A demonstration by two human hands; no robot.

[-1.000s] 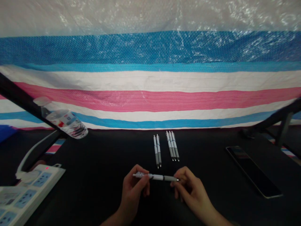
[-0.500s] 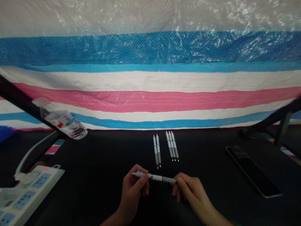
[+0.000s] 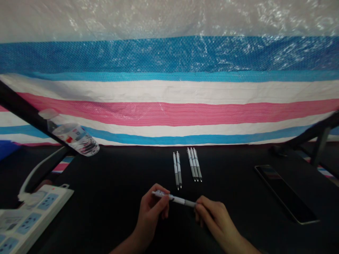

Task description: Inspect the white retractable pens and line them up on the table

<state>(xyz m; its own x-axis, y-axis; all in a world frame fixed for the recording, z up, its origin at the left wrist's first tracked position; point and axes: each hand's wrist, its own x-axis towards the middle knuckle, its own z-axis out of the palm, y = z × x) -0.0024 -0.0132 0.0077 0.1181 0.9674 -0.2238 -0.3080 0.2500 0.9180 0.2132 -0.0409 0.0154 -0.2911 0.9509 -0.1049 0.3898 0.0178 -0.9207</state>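
Note:
Between my two hands a white pen (image 3: 179, 200) with a grey grip lies nearly level, its right end dipping slightly. My left hand (image 3: 152, 208) pinches the clip end between thumb and fingers. At the grey tip end, my right hand (image 3: 213, 213) is closed on the pen, and its fingertips hide the point. Beyond the hands, two similar pens (image 3: 177, 170) lie side by side on the black table (image 3: 111, 197). Just right of them is a row of three more pens (image 3: 194, 164), all with their tips toward me.
A black phone (image 3: 286, 194) lies at the right. On the left are a white power strip (image 3: 39, 211) with a plugged-in cable and a clear plastic bottle (image 3: 76, 138) tilted by a black bar. A striped plastic sheet (image 3: 169, 113) hangs behind the table.
Both hands still hold the pen. Its tip end has dropped a little, so it slants slightly more, and the right hand's fingers have shifted slightly left.

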